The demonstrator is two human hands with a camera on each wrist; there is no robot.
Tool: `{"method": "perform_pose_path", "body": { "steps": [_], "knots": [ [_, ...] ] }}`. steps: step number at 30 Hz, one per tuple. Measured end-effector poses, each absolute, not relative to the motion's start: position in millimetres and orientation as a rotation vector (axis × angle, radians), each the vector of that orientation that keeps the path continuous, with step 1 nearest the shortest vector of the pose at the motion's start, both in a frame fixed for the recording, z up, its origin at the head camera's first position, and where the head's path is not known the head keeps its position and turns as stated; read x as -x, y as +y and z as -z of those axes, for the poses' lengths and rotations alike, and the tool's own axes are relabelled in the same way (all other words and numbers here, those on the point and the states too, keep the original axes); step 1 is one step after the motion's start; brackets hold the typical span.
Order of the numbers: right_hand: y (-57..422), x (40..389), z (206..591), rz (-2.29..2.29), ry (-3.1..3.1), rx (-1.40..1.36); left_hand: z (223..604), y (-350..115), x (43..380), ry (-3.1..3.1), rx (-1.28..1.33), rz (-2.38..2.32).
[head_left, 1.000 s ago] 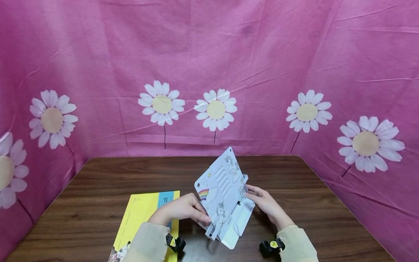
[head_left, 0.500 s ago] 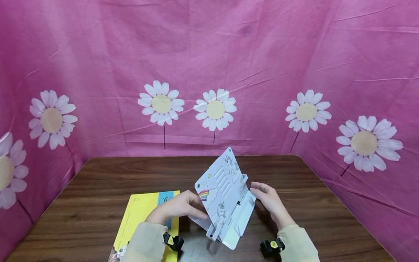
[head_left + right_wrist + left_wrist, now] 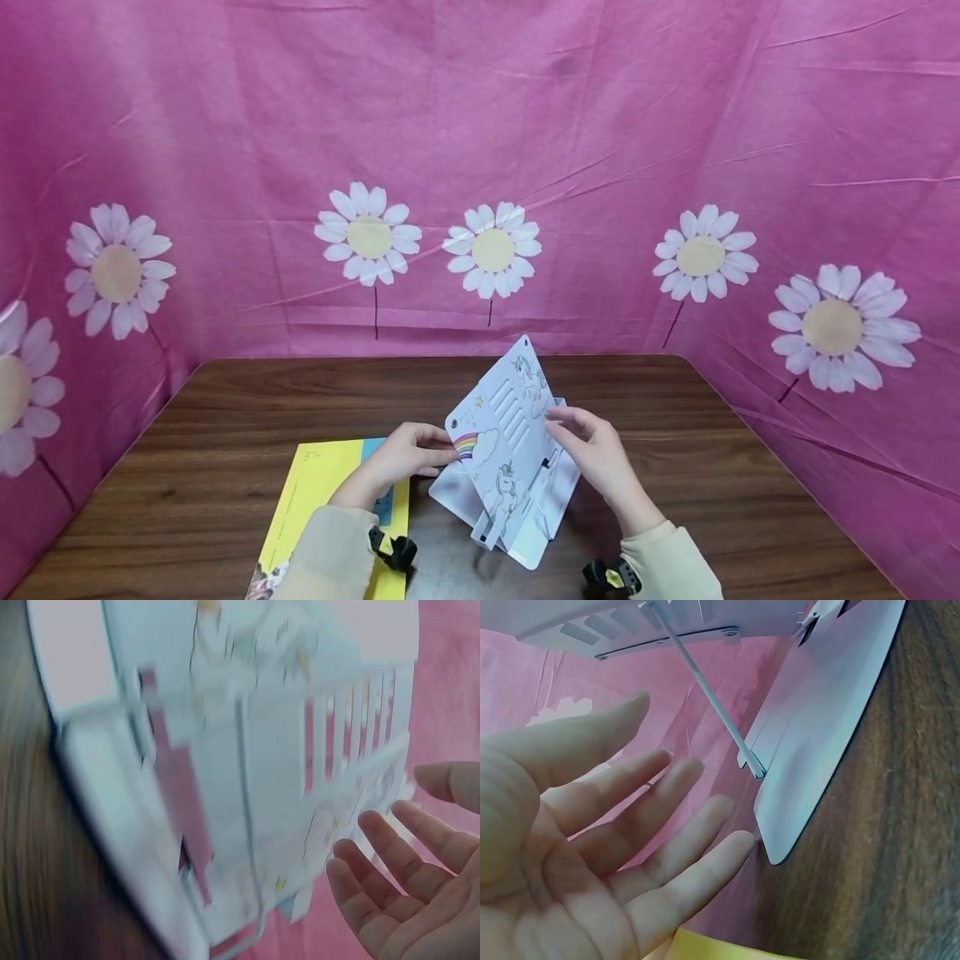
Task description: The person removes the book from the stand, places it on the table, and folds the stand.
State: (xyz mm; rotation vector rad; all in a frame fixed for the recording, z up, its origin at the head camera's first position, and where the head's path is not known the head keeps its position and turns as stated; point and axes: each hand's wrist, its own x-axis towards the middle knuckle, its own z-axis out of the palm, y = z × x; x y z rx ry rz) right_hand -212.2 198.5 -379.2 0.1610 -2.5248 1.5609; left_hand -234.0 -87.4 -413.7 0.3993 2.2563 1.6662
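Observation:
A white book stand [image 3: 517,462] printed with unicorns and a rainbow is unfolded on the table, its slotted panel tilted up from a flat base [image 3: 555,492]. My left hand [image 3: 393,467] is at the panel's left edge. In the left wrist view its fingers [image 3: 682,892] are spread and relaxed beside the stand, holding nothing. A thin wire strut [image 3: 709,690] runs there from the panel's back to the base. My right hand [image 3: 600,462] is at the panel's right edge, fingertips overlapping it in the head view. The right wrist view, partly blurred, shows those fingers [image 3: 401,855] extended and holding nothing.
A yellow book [image 3: 322,492] with a blue strip lies left of the stand, partly under my left forearm. The brown wooden table [image 3: 712,500] extends to both sides. A pink curtain [image 3: 600,125] with white daisies hangs behind it.
My left hand has let go of the stand's lower left edge and moved up and away along the panel's side. My right hand has shifted left and up across the right edge.

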Motion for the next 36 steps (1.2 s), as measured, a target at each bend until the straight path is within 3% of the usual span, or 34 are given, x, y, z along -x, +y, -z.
{"method": "perform_pose_path", "body": {
  "steps": [6,12,18,36],
  "knots": [
    [165,192,374,-1.429,-2.497,-0.387,415,-88,234,2.241,-0.359,-1.690],
    [142,172,381,-0.971,-2.537,-0.586,416,-89,234,2.217,-0.357,-1.704],
    [132,164,390,-0.692,-2.595,-0.565,417,-91,235,2.198,-0.379,-1.714],
    [129,162,391,-0.695,-2.621,-0.537,424,-91,237,2.149,-0.406,-1.732]
  ]
}}
